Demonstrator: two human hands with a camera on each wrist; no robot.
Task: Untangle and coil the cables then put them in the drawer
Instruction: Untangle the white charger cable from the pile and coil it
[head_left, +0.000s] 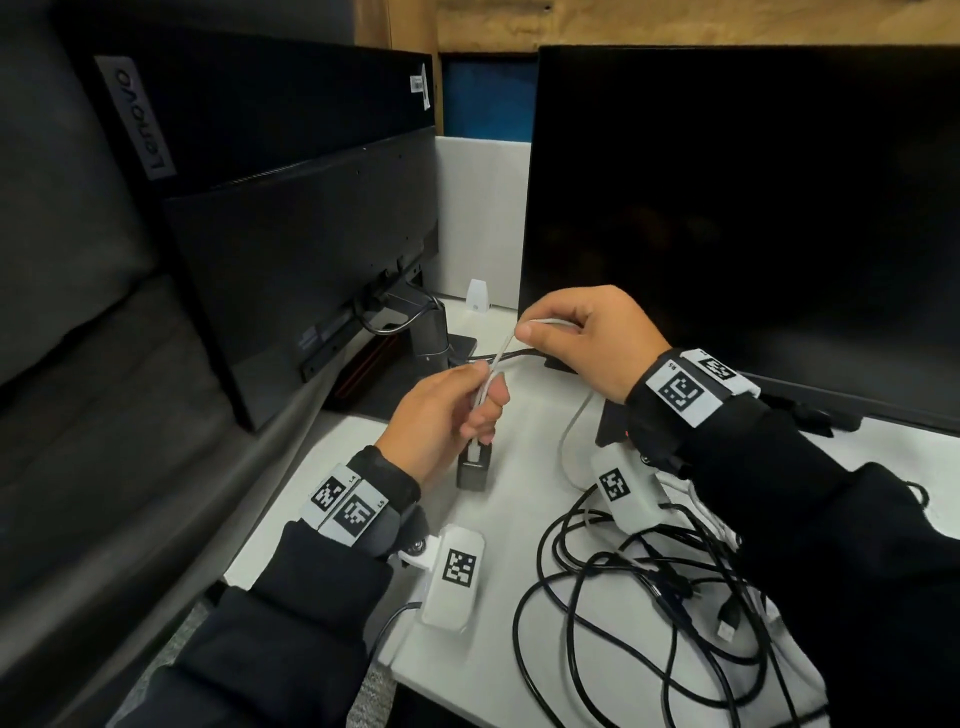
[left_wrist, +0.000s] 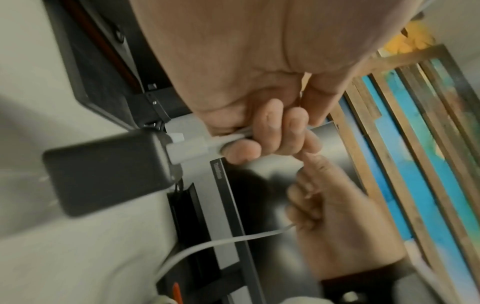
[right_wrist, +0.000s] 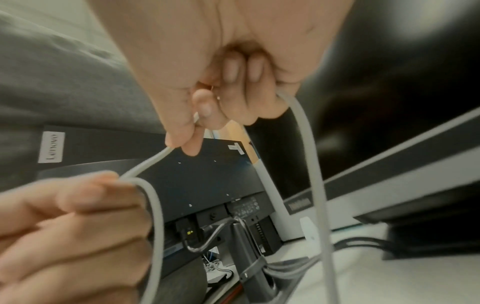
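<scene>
A white cable (head_left: 501, 353) runs between both hands above the white desk (head_left: 493, 571). My left hand (head_left: 457, 405) grips a folded length of it near the plug, and a black charger block (head_left: 472, 467) hangs from that end. In the left wrist view the charger block (left_wrist: 109, 172) sits just left of the curled fingers (left_wrist: 270, 131). My right hand (head_left: 576, 338) pinches the cable higher up, between thumb and forefinger; the cable (right_wrist: 314, 164) then drops past the palm to the desk. A tangle of black cables (head_left: 649, 587) lies on the desk at the lower right. No drawer shows.
Two dark monitors stand close behind the hands: a Lenovo one (head_left: 291, 208) seen from the back at left, a larger screen (head_left: 727, 208) at right. A small white device (head_left: 477, 296) stands between them. A grey padded seat (head_left: 78, 312) fills the left.
</scene>
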